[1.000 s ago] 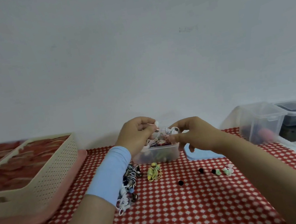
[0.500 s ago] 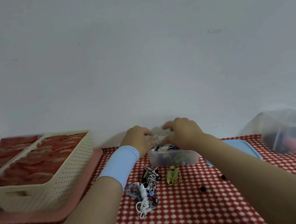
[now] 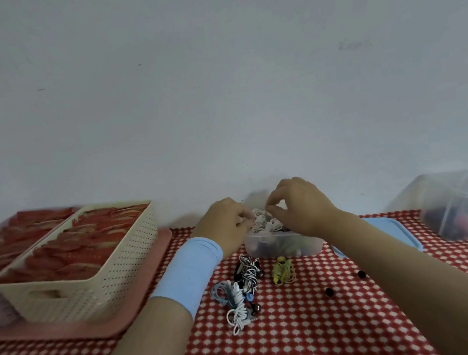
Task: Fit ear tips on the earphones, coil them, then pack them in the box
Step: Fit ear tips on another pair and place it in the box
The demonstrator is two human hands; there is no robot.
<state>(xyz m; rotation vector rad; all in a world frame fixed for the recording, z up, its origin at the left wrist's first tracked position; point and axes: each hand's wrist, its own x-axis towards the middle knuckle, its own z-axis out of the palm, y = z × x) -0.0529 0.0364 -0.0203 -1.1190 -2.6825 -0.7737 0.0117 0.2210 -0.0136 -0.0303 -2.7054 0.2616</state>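
Light is soft, even and rather dim, and the wall (image 3: 211, 74) reads flat grey. A faint shadow lies on it just behind the left hand (image 3: 224, 224) and right hand (image 3: 304, 206). The earphones (image 3: 264, 223) they hold look smeared. Wide-angle distortion bends the basket (image 3: 90, 278) and bin (image 3: 458, 201) near the softer edges.

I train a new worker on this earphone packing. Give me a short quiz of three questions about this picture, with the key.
1. True or false: the yellow earphones lie on the cloth, outside the clear box.
2. What do the left hand and the right hand hold above the box? A. white earphones B. a cream basket C. a pink tray
3. Fill in: the two black ear tips lie to the ___ of the yellow earphones.
Key: 1 true; 2 A; 3 right.
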